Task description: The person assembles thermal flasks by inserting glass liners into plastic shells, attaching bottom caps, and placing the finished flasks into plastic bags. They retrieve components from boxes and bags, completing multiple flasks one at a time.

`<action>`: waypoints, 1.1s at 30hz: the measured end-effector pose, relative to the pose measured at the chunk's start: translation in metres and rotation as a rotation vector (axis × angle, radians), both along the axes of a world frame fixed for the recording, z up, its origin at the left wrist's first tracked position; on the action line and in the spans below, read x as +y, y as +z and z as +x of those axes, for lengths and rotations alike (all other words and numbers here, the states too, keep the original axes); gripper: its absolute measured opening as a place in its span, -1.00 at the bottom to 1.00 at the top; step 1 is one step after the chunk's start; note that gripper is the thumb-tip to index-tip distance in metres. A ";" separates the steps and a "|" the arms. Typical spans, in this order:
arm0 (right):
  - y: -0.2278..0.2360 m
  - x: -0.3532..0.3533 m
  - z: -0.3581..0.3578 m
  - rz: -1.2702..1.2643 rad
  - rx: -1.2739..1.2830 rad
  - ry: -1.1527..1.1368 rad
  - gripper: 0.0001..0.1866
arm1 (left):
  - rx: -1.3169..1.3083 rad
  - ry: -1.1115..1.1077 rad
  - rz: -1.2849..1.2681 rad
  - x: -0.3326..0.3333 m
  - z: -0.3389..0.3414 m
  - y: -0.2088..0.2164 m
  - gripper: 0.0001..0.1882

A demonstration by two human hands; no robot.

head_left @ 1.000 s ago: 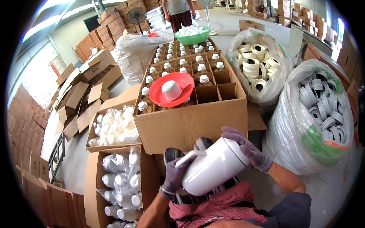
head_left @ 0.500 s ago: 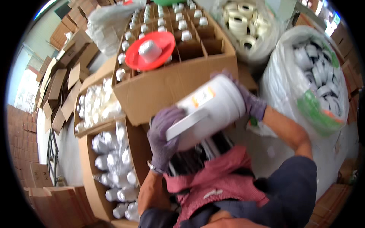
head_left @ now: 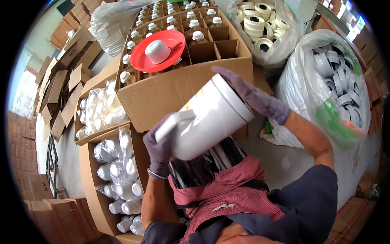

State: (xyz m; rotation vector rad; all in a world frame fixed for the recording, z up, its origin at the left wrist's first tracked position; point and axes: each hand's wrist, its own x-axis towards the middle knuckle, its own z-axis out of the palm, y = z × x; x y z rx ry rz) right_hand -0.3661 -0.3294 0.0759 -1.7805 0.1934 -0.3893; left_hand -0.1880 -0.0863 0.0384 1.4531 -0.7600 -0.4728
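A large white jug (head_left: 215, 118) with a side handle lies tilted across my lap, one end raised to the right. My left hand (head_left: 157, 142), in a purple-grey glove, is closed round it by the handle; the fingers are partly hidden. My right hand (head_left: 256, 95), gloved alike, lies with fingers stretched along the rim of the raised end, palm toward that end. Behind the jug stands a divided carton (head_left: 183, 91) of brown bottles with white caps. On those bottles rests a red dish (head_left: 140, 59) with a white cup (head_left: 157, 51) in it.
Left of me are cartons of wrapped clear and white bottles (head_left: 122, 175) and pale caps (head_left: 99, 110). Plastic bags of cream rings (head_left: 254, 26) and of grey-white rings (head_left: 341, 77) stand at the right. Flattened cartons (head_left: 61, 85) pile up at far left.
The jug has turned, its right end tipping up and its label mostly out of sight. My right hand has shifted from behind the jug to its raised end. My left hand has moved slightly left.
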 end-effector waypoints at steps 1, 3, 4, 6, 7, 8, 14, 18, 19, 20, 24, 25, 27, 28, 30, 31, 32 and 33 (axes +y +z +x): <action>0.030 -0.001 -0.008 -0.239 -0.111 0.047 -0.08 | 0.213 -0.078 0.071 -0.006 0.003 0.014 -0.71; 0.055 0.004 -0.003 -0.475 -0.229 0.131 -0.04 | 0.359 -0.219 0.056 -0.007 0.007 0.006 -0.76; 0.059 0.009 0.001 -0.543 -0.263 0.239 -0.02 | 0.628 -0.241 0.020 -0.007 0.005 0.004 -0.79; 0.051 0.017 -0.004 -0.255 -0.218 0.230 0.00 | 0.429 -0.116 0.027 -0.012 0.001 0.012 -0.80; 0.029 0.017 -0.004 0.126 -0.154 0.081 -0.10 | 0.229 0.013 0.029 -0.016 -0.002 0.014 -0.81; 0.000 0.011 -0.003 0.552 -0.263 0.105 -0.43 | 0.024 0.047 -0.061 -0.021 -0.013 0.011 -0.85; -0.046 -0.012 0.011 0.088 -0.174 0.064 -0.47 | -0.614 -0.073 -0.148 -0.011 0.002 0.004 -0.79; 0.032 0.001 0.017 -0.359 -0.298 0.083 -0.13 | -0.004 -0.198 0.137 -0.006 0.021 0.004 -0.70; 0.057 0.009 0.023 -0.439 -0.384 0.250 -0.04 | -0.130 -0.283 0.125 0.002 0.026 -0.003 -0.67; 0.062 0.014 0.024 -0.407 -0.317 0.339 -0.05 | 0.678 -0.276 -0.006 -0.001 0.019 -0.007 -0.68; 0.040 0.015 0.024 0.070 -0.152 0.193 -0.23 | 0.271 0.074 -0.059 -0.008 0.004 0.008 -0.77; 0.022 0.017 0.027 0.362 -0.102 0.111 -0.30 | 0.115 0.154 -0.029 -0.005 0.006 0.002 -0.79; -0.022 0.002 0.037 0.618 -0.139 0.053 -0.37 | -0.160 0.134 -0.067 -0.006 0.000 0.014 -0.77; -0.023 -0.003 0.046 0.620 -0.136 0.067 -0.37 | -0.136 0.137 -0.072 0.001 0.000 0.009 -0.73; -0.026 -0.006 0.057 0.472 -0.001 0.090 -0.42 | -0.114 0.167 -0.097 0.004 0.000 0.001 -0.72; -0.029 -0.002 0.059 0.488 -0.004 0.095 -0.42 | -0.088 0.201 -0.136 0.007 0.001 -0.002 -0.71; -0.011 0.003 0.065 0.383 0.024 0.069 -0.42 | -0.049 0.222 -0.136 0.007 0.005 -0.001 -0.69; 0.001 0.006 0.075 0.280 0.051 0.047 -0.42 | -0.055 0.238 -0.148 0.011 0.010 -0.002 -0.69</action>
